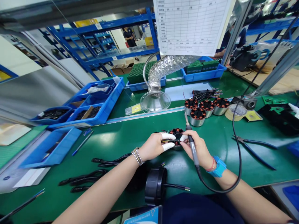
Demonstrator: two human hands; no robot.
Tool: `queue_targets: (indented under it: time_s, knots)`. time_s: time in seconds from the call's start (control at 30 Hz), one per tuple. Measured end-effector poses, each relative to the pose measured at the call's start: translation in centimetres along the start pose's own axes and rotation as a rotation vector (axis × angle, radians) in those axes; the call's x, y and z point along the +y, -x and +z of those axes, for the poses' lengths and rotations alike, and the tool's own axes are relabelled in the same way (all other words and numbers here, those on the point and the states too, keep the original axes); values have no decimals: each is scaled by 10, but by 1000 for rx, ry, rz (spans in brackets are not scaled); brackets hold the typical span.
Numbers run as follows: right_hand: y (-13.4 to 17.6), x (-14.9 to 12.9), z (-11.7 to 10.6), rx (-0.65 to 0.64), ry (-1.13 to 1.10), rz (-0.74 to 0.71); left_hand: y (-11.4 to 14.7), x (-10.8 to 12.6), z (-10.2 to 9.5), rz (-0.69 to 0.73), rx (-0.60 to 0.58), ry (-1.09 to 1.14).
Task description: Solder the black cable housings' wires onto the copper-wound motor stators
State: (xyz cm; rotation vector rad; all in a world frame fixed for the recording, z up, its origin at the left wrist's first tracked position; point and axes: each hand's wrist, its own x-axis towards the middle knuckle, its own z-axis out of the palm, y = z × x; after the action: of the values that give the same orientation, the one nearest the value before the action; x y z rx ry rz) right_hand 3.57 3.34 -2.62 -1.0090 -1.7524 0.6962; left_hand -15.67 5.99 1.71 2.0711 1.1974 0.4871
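Note:
A round motor stator [177, 132] with copper windings sits on the green bench between my two hands. My left hand [153, 145], with white finger cots on, pinches a thin dark wire [166, 141] at the stator's near side. In my right hand [198, 151] is a soldering iron [192, 147], its tip pointing up and away from the stator. That hand's thumb and a white-covered fingertip also touch the stator's right side; the exact contact is hidden. Closer to me stands a black round housing [155, 186], from which a cable [177, 186] with bared ends sticks out.
Several stators [197, 117] stand behind my right hand, near a tape roll [235, 112]. Long-handled pliers [255, 146] lie at right, beside the iron's looping cord [240, 155]. A fume duct funnel [155, 102] hangs behind. Black cables [86, 177] and blue bins [100, 116] are left.

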Motion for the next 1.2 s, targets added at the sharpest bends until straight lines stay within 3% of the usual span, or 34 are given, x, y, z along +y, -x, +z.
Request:
queue_targets:
  time_s: [0.67,1.0,1.1,1.2]
  knots:
    - [-3,-4,1,34,145,-138,-3,4,7,19,90,-48]
    - [-5,-7,21,171,252,-93,0,5,16,45,120,-188]
    - [-5,-9,20,164,269,-83,1,8,13,38,72,-166]
    - [-3,-12,4,86,242,-74,8,12,-5,54,-21,-120]
